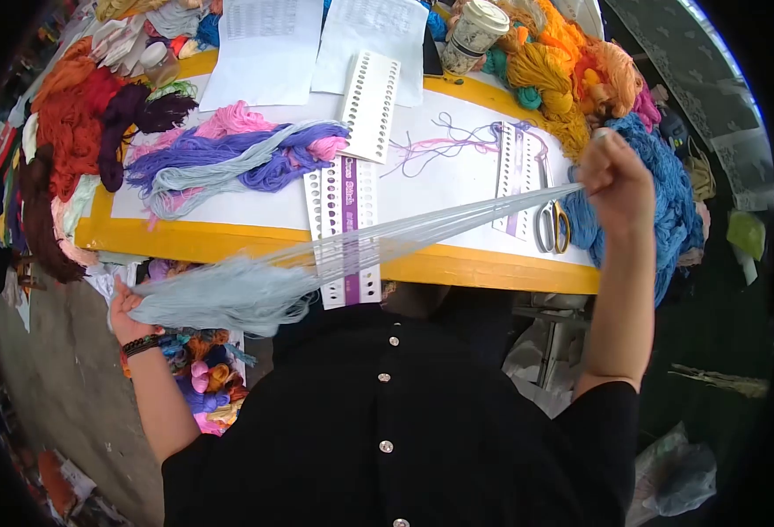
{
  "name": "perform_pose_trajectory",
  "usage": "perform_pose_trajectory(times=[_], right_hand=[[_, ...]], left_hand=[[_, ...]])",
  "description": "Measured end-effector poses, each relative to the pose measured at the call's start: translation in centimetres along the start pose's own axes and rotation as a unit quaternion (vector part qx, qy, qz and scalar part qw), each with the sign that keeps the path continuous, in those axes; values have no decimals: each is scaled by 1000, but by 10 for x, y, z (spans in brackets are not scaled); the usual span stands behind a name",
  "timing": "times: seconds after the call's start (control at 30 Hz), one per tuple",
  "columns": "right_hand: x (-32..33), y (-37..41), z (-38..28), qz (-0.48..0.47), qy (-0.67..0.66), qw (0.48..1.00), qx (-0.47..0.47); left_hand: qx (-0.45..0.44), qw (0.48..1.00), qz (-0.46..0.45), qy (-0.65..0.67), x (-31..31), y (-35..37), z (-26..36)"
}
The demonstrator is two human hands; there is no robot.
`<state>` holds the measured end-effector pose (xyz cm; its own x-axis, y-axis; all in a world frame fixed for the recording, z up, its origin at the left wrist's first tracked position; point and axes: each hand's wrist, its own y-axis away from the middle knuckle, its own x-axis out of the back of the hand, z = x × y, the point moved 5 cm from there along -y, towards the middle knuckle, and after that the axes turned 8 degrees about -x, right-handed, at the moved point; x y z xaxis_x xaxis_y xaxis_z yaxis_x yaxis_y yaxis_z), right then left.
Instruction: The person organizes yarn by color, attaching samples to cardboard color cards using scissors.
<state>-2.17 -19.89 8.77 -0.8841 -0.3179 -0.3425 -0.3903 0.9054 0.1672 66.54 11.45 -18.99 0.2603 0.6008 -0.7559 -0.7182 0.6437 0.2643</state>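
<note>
The left hand [126,309] is closed round a pale blue skein [220,294] just off the table [492,263] edge, while the right hand [617,183] pinches its strands, stretched taut above the scissors [552,226].

The pale blue thread [229,294] is seen as soft, matt fibre, fluffy and loose at its bunched end. The tabletop [510,268] is edged in smooth yellow and covered with matt white paper [439,189]. Near its right edge, scissors [550,211] are shown with metal blades and smooth, plastic-looking handles. A matt black cloth shirt [457,439] is fastened with small glossy buttons [387,378].
</note>
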Motion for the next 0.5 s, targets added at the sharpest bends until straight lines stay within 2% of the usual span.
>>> perform_pose_trajectory(times=[0.03, 0.07, 0.1, 0.13, 0.17, 0.2, 0.27, 0.3, 0.37, 0.43, 0.47, 0.5], right_hand=[[29, -3, -17, 71, 67, 995, 28], [56, -1, -40, 135, 117, 981, 74], [80, 7, -65, 259, 178, 940, 134], [111, 15, -89, 327, 216, 902, 181], [115, 21, -105, 427, 315, 807, 258], [104, 28, -114, 511, 403, 686, 326], [65, 12, -93, 421, 437, 727, 321], [38, -7, -62, 357, 450, 770, 276], [-23, -53, 39, 200, 479, 849, 103], [-82, -78, 130, 44, 483, 874, -8], [-106, -88, 160, -5, 502, 864, -21], [-119, -95, 184, -36, 465, 884, 0]], left_hand=[[-27, 998, 47, -8, 13, -2, 7], [-81, 988, 106, -82, 7, 4, 14], [-80, 988, 107, -83, -4, 11, 14], [-94, 981, 105, -131, -14, 17, 15], [-107, 973, 103, -179, -21, 20, 13], [-85, 974, 82, -194, -33, 22, 1], [49, 984, -49, -163, -83, 43, -39], [124, 983, -83, -108, -111, 56, -66], [224, 954, -172, -102, -156, 73, -118], [312, 919, -225, -91, -218, 97, -163], [319, 909, -243, -117, -241, 102, -181], [325, 898, -261, -143, -260, 105, -199]])
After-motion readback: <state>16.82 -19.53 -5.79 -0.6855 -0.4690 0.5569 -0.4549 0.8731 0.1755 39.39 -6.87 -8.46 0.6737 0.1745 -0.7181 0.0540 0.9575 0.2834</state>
